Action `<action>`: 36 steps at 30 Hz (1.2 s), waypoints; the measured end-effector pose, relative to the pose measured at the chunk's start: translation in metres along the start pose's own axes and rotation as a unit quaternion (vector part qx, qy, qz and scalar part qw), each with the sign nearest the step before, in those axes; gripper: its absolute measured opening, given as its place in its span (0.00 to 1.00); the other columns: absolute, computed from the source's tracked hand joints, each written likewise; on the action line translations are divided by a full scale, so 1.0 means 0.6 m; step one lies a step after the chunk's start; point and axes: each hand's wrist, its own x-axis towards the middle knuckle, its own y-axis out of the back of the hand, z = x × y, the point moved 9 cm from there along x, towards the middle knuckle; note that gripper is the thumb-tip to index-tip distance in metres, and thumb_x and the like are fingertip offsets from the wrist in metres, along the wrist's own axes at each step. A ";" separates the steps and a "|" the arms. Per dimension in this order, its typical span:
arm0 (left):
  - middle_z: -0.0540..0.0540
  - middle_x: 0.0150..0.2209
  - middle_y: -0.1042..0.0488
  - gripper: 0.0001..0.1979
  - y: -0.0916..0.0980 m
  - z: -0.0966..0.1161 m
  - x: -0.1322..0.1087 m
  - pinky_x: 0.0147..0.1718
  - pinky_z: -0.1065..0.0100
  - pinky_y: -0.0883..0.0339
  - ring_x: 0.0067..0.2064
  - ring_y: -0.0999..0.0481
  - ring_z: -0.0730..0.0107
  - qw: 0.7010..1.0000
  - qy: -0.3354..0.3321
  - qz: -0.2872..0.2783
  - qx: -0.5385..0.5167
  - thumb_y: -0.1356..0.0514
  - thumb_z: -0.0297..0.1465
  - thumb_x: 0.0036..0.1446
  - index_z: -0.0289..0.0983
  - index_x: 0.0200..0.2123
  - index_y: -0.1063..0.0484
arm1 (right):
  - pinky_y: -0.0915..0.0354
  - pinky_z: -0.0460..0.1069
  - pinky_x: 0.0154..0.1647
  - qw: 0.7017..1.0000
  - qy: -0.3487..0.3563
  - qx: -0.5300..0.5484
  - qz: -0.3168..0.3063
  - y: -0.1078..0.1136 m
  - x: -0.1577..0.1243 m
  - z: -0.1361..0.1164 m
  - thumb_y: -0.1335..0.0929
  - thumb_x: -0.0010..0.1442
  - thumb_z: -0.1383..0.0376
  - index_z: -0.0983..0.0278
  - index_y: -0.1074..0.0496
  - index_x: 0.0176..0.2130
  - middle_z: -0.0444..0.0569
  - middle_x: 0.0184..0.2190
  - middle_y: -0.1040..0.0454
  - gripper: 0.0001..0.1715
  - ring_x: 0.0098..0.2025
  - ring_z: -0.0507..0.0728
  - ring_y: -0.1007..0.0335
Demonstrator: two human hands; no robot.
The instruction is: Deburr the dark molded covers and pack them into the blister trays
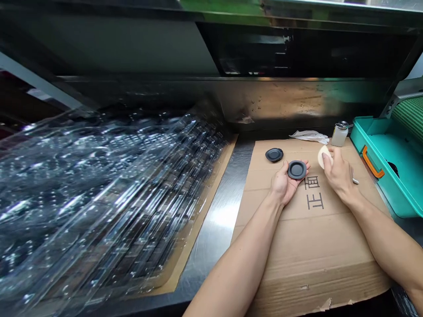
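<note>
My left hand, palm up, holds a black round dish-shaped part with a raised rim and a sunken centre. Thumb on one side and fingertips on the other keep it level above the cardboard. To the right of it, my right hand pinches a cream-white round pad that looks like a sponge or puff. The pad is apart from the black part. A second black round part lies on the cardboard beyond my left hand. The light tip of a thin object shows beside my right hand; the rest is hidden.
Stacked clear plastic trays cover the left side. A small jar with a metal top and a white glove lie at the back. At right is a teal bin with an orange handle. A metal ledge bounds the back.
</note>
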 end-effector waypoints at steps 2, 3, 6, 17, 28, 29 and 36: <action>0.31 0.53 0.20 0.23 0.002 0.003 0.002 0.53 0.57 0.24 0.57 0.20 0.54 1.000 0.000 0.001 -0.004 0.54 0.39 0.75 0.30 0.42 0.24 | 0.39 0.50 0.34 0.995 0.036 0.091 -0.006 0.009 -0.003 -0.003 0.40 0.72 0.50 0.61 0.31 0.56 0.51 0.36 0.20 0.23 0.34 0.60 0.25; 0.32 0.51 0.19 0.23 0.003 0.003 0.004 0.54 0.56 0.24 0.56 0.20 0.54 1.000 -0.002 0.002 -0.006 0.54 0.39 0.75 0.30 0.42 0.24 | 0.39 0.49 0.34 0.990 0.056 0.130 -0.027 0.006 -0.007 -0.010 0.39 0.71 0.50 0.60 0.29 0.54 0.48 0.33 0.21 0.23 0.32 0.59 0.26; 0.33 0.49 0.18 0.23 -0.001 -0.004 0.006 0.56 0.55 0.26 0.55 0.20 0.56 1.000 -0.010 -0.004 0.002 0.53 0.38 0.75 0.31 0.41 0.23 | 0.39 0.48 0.34 0.971 0.082 0.194 -0.116 -0.019 -0.024 -0.035 0.35 0.68 0.50 0.58 0.26 0.48 0.43 0.28 0.23 0.19 0.30 0.56 0.28; 0.35 0.46 0.18 0.21 -0.005 -0.014 -0.002 0.59 0.55 0.29 0.52 0.19 0.59 0.999 -0.032 0.018 -0.004 0.53 0.36 0.75 0.30 0.41 0.23 | 0.35 0.51 0.38 0.985 0.067 0.074 -0.140 -0.040 -0.046 -0.062 0.39 0.71 0.51 0.56 0.25 0.54 0.49 0.37 0.18 0.22 0.37 0.61 0.22; 0.34 0.45 0.18 0.19 0.007 -0.030 -0.002 0.57 0.53 0.26 0.49 0.17 0.59 1.000 0.005 0.019 0.019 0.50 0.35 0.74 0.28 0.47 0.24 | 0.32 0.52 0.42 0.982 0.052 -0.120 -0.138 -0.051 -0.043 -0.068 0.45 0.75 0.48 0.52 0.36 0.70 0.55 0.44 0.17 0.31 0.42 0.64 0.20; 0.34 0.45 0.17 0.18 0.006 -0.032 -0.001 0.57 0.53 0.26 0.49 0.17 0.59 1.000 0.010 0.013 0.027 0.50 0.35 0.74 0.28 0.47 0.24 | 0.32 0.52 0.42 0.980 0.060 -0.118 -0.145 -0.054 -0.041 -0.067 0.44 0.75 0.48 0.52 0.35 0.70 0.55 0.44 0.17 0.32 0.42 0.64 0.20; 0.30 0.49 0.19 0.24 -0.016 -0.020 -0.016 0.50 0.54 0.23 0.49 0.16 0.54 0.997 0.058 -0.045 0.005 0.55 0.41 0.75 0.28 0.47 0.26 | 0.33 0.53 0.44 0.998 -0.026 -0.027 -0.043 -0.019 0.000 0.016 0.42 0.73 0.48 0.52 0.29 0.64 0.52 0.45 0.17 0.28 0.45 0.65 0.20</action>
